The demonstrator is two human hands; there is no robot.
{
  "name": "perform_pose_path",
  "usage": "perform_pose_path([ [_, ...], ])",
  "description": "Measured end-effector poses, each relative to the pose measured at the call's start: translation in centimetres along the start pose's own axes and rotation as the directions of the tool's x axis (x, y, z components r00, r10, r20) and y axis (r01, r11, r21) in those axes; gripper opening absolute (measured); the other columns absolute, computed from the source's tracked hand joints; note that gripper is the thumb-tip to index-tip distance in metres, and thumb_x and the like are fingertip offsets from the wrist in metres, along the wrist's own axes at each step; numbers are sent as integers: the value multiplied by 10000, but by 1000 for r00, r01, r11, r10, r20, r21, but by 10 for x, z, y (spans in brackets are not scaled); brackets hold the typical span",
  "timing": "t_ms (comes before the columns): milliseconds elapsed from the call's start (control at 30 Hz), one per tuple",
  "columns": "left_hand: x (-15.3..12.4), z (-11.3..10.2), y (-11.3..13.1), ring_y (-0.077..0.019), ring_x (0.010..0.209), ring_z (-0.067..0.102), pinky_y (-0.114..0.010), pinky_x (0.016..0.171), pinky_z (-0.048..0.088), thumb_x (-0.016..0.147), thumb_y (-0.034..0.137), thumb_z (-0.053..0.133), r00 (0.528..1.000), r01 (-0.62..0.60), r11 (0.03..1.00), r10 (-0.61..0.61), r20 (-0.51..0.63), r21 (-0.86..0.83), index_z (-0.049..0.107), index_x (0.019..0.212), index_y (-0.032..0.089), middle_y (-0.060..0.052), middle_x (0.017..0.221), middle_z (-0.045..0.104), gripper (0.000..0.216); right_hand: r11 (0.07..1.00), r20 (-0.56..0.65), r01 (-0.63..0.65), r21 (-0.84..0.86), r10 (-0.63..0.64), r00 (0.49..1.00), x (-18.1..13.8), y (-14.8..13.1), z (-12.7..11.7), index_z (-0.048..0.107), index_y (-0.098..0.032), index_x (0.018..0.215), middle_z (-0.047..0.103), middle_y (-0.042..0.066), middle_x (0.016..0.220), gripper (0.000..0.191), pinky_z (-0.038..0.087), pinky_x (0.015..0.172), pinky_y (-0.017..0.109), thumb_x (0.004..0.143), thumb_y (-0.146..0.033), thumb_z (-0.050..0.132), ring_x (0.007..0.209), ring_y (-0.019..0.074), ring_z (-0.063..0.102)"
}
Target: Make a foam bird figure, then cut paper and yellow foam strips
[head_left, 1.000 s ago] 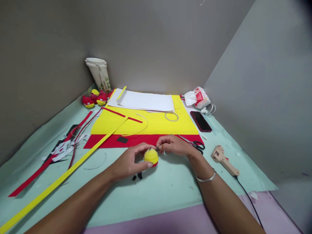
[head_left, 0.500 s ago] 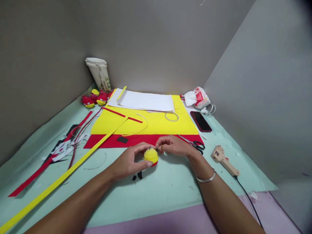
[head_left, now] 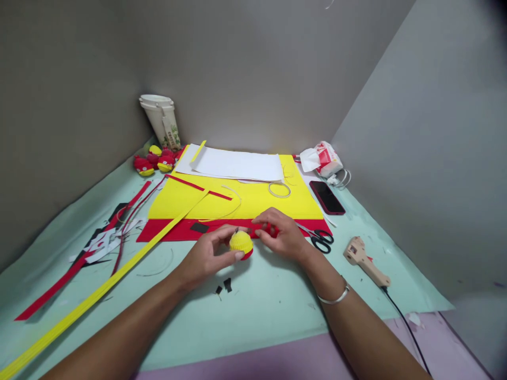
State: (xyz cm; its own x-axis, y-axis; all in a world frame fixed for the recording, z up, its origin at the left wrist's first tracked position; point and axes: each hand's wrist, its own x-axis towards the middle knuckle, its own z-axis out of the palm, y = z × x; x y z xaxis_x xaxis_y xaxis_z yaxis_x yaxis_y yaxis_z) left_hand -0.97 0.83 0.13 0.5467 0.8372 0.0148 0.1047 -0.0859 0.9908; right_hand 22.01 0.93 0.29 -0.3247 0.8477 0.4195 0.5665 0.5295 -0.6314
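My left hand [head_left: 206, 254] is closed round a small ribbed ball [head_left: 241, 243], yellow on top and red underneath, held just above the mint-green mat [head_left: 261, 306]. A tiny dark bit sticks up from the ball's top. My right hand [head_left: 279, 232] sits just to the right of the ball with its fingers loosely spread and nothing visible in them. Both hands hover at the near edge of a red foam sheet [head_left: 174, 229] with a yellow foam sheet [head_left: 253, 203] lying on it.
Scissors [head_left: 319, 237] and a glue gun [head_left: 364, 261] with its cord lie to the right, a phone [head_left: 327, 197] beyond. A long yellow strip [head_left: 99, 290] runs diagonally at left beside red, white and black scraps [head_left: 99, 240]. Finished red-yellow balls [head_left: 152, 162], a cup [head_left: 160, 119] and white paper [head_left: 237, 163] lie behind.
Both hands lifted and moved a little away from me with the ball. My right hand's fingers, pinched at the ball's top before, have come apart and drawn slightly to the right.
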Motion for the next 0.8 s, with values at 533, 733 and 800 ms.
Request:
perform_pose_path([
  [533,0,0,-4,-267,1114,590,-374,943,461,778,388,728,1000,-14,1000,14,-13,16,583,1247,206,-94,1196,651,523,1000,-150,17,-19,-20,988,-3,-1,6,697,-221,841,661,33,808,97,474,694,287,841,-166,618,777,179,607],
  [733,2,-1,-5,-251,1101,589,-390,963,444,779,377,730,997,-37,998,41,-61,59,562,1244,226,-91,1199,638,517,970,-244,-163,181,205,948,-23,-12,13,629,-196,799,614,12,742,106,460,570,244,885,-238,582,646,143,574],
  [800,3,-1,-4,-254,1111,588,-398,971,441,784,370,724,998,-32,999,34,-52,39,554,1249,219,-98,1196,638,518,956,-239,-195,222,247,939,-31,-17,17,618,-199,780,600,3,730,114,448,553,238,880,-239,579,625,136,557],
])
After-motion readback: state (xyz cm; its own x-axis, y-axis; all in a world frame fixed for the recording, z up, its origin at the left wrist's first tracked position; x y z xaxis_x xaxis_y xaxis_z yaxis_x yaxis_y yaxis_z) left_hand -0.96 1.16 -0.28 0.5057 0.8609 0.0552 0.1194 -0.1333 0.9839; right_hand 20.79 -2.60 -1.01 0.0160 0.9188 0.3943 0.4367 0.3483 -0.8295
